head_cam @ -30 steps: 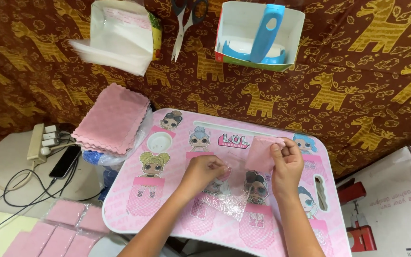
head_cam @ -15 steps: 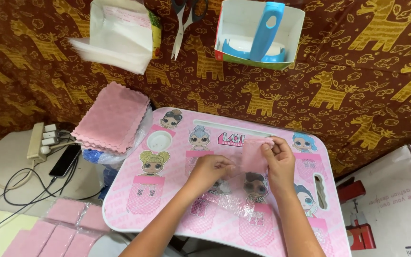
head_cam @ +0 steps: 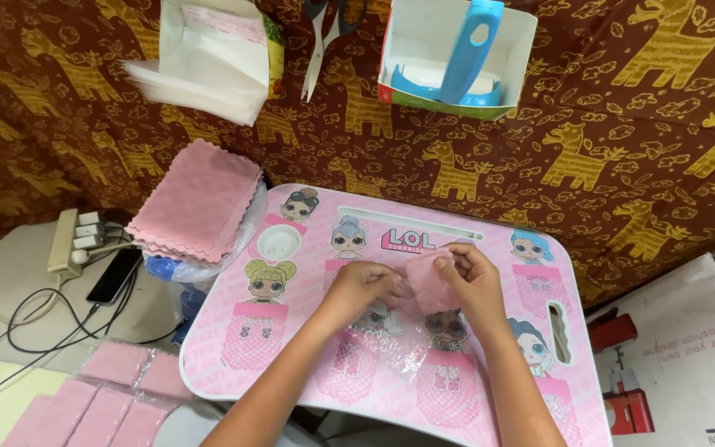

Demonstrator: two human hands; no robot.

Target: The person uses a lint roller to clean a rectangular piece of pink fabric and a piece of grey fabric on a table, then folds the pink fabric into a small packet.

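Observation:
Both my hands meet over the middle of a pink lap table (head_cam: pixel 291 348) printed with cartoon dolls. My right hand (head_cam: pixel 477 285) and my left hand (head_cam: pixel 363 285) pinch a small pink cloth (head_cam: pixel 429 277) between them, its upper part bent over. Under my hands lies a clear plastic bag (head_cam: pixel 391 352), flat on the table. My forearms come up from the bottom edge.
A stack of pink cloths (head_cam: pixel 196 203) sits left of the table. Bagged pink cloths (head_cam: pixel 101 397) lie at the lower left. A power strip (head_cam: pixel 68 240), cables and a phone (head_cam: pixel 115 275) are at the left. Scissors (head_cam: pixel 324 37), a box of clear bags (head_cam: pixel 208 58) and a box with a blue tool (head_cam: pixel 465 50) lie behind. A cardboard box (head_cam: pixel 672 348) stands right.
My right hand has moved left with the pink cloth, from the table's right part to its middle, and my left hand has come up to take hold of the cloth too.

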